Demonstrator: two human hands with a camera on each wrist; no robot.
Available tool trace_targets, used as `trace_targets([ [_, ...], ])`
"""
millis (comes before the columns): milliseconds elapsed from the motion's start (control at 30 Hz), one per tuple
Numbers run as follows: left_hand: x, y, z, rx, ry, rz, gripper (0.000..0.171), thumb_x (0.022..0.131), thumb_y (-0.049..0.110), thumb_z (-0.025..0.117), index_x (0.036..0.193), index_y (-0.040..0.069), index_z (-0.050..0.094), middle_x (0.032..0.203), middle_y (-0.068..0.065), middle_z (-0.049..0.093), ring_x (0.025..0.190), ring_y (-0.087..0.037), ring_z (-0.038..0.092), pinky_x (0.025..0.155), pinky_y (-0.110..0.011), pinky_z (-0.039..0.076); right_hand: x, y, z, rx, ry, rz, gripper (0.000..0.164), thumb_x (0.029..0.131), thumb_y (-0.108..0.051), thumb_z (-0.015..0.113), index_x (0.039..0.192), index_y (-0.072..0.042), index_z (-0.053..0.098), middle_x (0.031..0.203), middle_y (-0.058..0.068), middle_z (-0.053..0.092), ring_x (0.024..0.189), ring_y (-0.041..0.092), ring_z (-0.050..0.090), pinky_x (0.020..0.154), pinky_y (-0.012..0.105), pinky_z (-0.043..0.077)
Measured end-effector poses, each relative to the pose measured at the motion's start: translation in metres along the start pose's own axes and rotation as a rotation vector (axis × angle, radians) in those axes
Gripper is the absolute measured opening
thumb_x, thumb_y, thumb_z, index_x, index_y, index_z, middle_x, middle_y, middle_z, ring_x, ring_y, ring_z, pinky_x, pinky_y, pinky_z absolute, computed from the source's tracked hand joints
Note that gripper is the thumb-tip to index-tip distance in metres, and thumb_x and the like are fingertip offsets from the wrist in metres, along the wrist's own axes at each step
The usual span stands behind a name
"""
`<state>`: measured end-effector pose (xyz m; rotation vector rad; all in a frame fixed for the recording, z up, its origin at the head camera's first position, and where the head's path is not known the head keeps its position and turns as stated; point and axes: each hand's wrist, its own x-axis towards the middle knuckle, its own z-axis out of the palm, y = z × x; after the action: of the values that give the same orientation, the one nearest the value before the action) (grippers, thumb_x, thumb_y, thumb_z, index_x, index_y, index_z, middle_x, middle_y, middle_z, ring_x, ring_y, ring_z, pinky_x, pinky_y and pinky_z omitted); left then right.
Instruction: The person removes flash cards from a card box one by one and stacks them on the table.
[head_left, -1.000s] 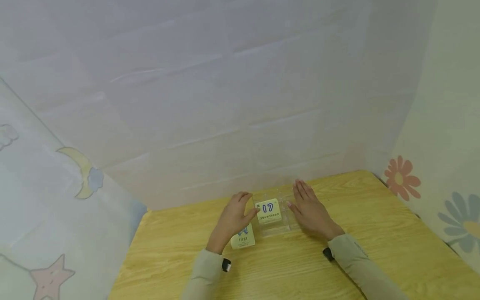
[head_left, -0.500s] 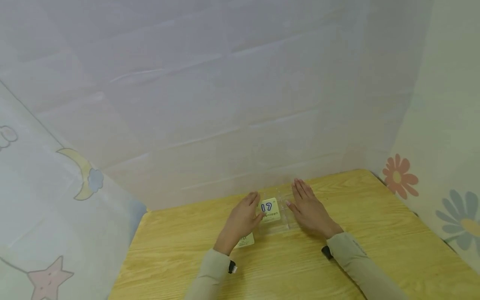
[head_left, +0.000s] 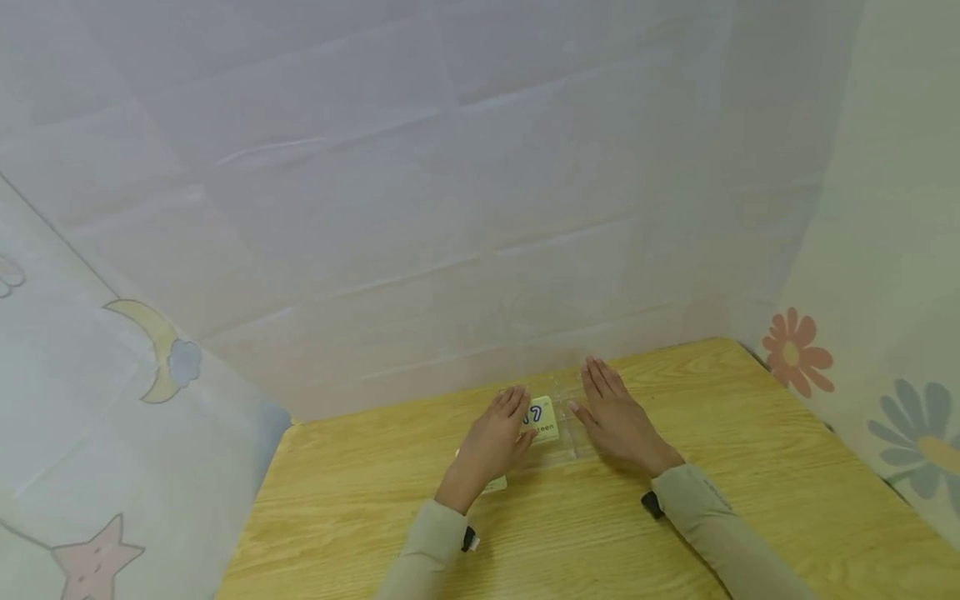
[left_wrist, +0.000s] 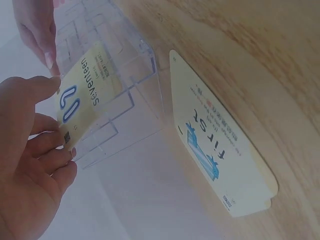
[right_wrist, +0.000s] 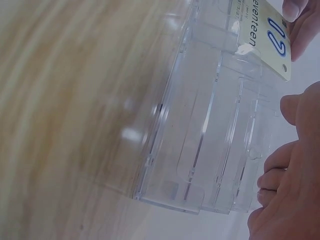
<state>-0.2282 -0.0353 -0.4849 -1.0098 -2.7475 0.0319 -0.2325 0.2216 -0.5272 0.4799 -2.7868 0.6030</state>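
Observation:
A pale yellow card point(left_wrist: 90, 87) printed "17 seventeen" leans in the clear stepped plastic rack point(right_wrist: 200, 115). My left hand point(head_left: 491, 437) is at the card's left side, thumb over its front in the head view. Its thumb and loosely bent fingertips sit close along the card's upper edge in the left wrist view. Flat beside the rack's right end lies my right hand point(head_left: 618, 425), its fingers straight and together, holding nothing. A small stack of cards with "first" on top point(left_wrist: 215, 145) rests left of the rack, mostly hidden under my left hand in the head view.
The wood-grain table point(head_left: 360, 492) meets a pale sheet point(head_left: 450, 250) along its back edge, right behind the rack. Printed sheets with flowers point(head_left: 798, 354) and a moon point(head_left: 153, 342) hang at the sides.
My left hand has moved right, over the left part of the "seventeen" card, and now covers most of the "first" stack. My right hand and the rack have stayed in place.

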Motion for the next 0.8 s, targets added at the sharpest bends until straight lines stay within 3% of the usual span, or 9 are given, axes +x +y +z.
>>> trace_targets([
  [567, 0.0, 0.003, 0.008, 0.014, -0.002, -0.028, 0.068, 0.109, 0.042, 0.058, 0.161, 0.003, 0.04, 0.167, -0.016, 0.043, 0.157, -0.029, 0.04, 0.129, -0.042, 0.035, -0.002, -0.001, -0.003, 0.018, -0.005, -0.006, 0.075, 0.113, -0.036, 0.048, 0.162, 0.012, 0.019, 0.174, 0.03, 0.012, 0.163, 0.046, 0.012, 0.133, 0.061, 0.015],
  [800, -0.002, 0.006, 0.012, 0.014, 0.013, -0.031, 0.068, 0.109, 0.041, 0.058, 0.161, 0.002, 0.04, 0.167, -0.017, 0.041, 0.158, -0.031, 0.038, 0.131, -0.043, 0.032, -0.004, -0.004, -0.004, -0.007, 0.03, -0.023, 0.074, 0.111, -0.032, 0.052, 0.16, 0.014, 0.023, 0.171, 0.033, 0.018, 0.161, 0.049, 0.018, 0.131, 0.065, 0.02],
])
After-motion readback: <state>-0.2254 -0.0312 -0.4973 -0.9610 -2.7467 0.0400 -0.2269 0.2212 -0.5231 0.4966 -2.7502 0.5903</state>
